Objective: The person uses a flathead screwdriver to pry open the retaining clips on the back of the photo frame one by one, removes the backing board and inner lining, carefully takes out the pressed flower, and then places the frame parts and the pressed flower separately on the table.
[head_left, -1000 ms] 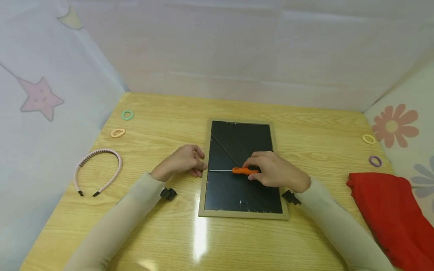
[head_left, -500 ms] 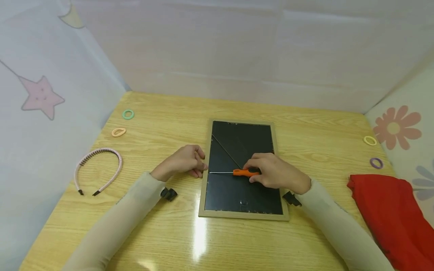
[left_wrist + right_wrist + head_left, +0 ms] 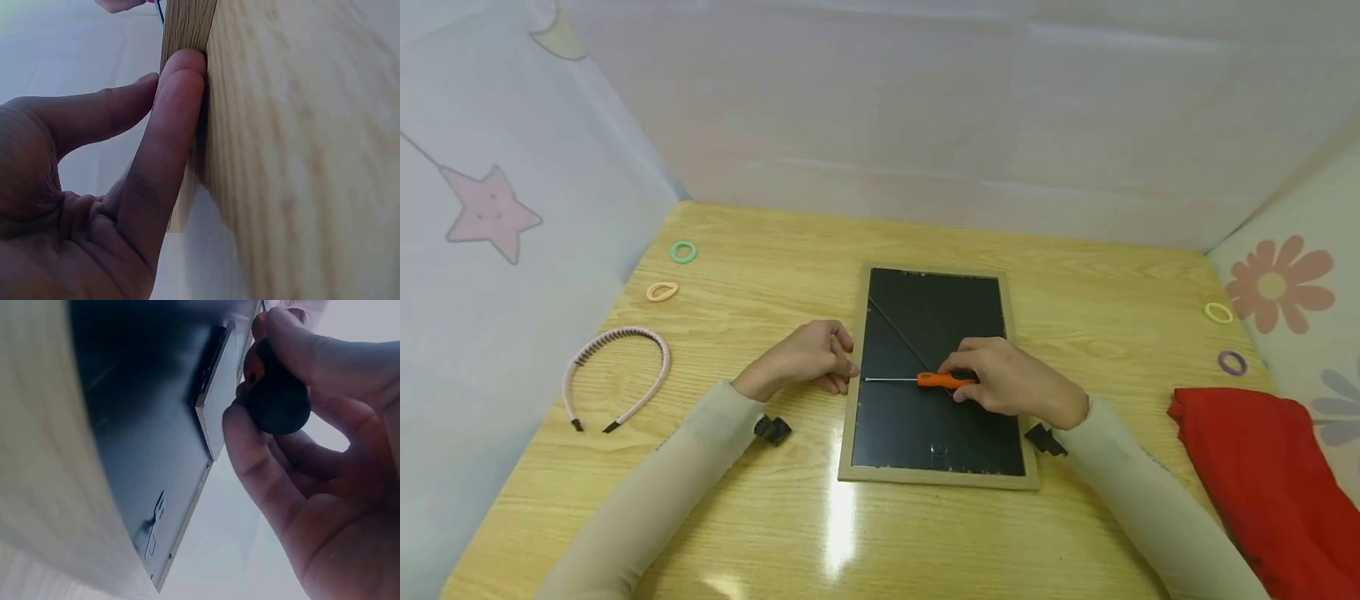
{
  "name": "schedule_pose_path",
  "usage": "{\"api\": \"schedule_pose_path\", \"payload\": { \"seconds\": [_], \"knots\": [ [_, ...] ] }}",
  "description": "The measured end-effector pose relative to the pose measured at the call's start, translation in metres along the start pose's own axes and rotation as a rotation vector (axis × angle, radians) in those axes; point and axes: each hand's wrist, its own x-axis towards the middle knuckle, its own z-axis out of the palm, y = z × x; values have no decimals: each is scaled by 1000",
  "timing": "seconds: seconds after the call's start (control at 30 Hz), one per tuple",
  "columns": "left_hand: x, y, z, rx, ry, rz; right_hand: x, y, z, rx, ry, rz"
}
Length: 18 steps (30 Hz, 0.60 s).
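Note:
A picture frame [image 3: 852, 417] lies face down in the middle of the table, its black backing board [image 3: 917, 417] up. My right hand [image 3: 1011, 377] grips a small screwdriver [image 3: 942, 380] with an orange handle. Its thin shaft lies flat across the backing, the tip pointing left to the frame's left border. In the right wrist view my fingers [image 3: 262, 469] curl round the screwdriver's black end cap [image 3: 278, 394] beside the backing board [image 3: 150, 437]. My left hand [image 3: 808, 357] rests on the table, fingertips [image 3: 184, 65] pressed against the frame's wooden left edge [image 3: 187, 28].
A pink headband [image 3: 617, 373] lies at the left. Hair ties lie about: green [image 3: 683, 252], peach [image 3: 662, 292], yellow [image 3: 1217, 312], purple [image 3: 1231, 362]. A red cloth [image 3: 1262, 475] covers the right front corner. Two small black clips [image 3: 772, 429] [image 3: 1043, 438] lie by the frame. Fabric walls enclose the table [image 3: 760, 267].
The screwdriver and my right hand have shifted only very slightly. My left hand stays at the frame's left edge.

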Motion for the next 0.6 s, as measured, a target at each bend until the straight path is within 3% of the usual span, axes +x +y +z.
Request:
{"api": "schedule_pose_path", "payload": {
  "seconds": [0.33,0.6],
  "knots": [
    [7,0,6,-5,23,21,7,0,2,-40,5,-56],
    [6,2,5,18,34,1,9,-5,1,-74,95,-49]
  ]
}}
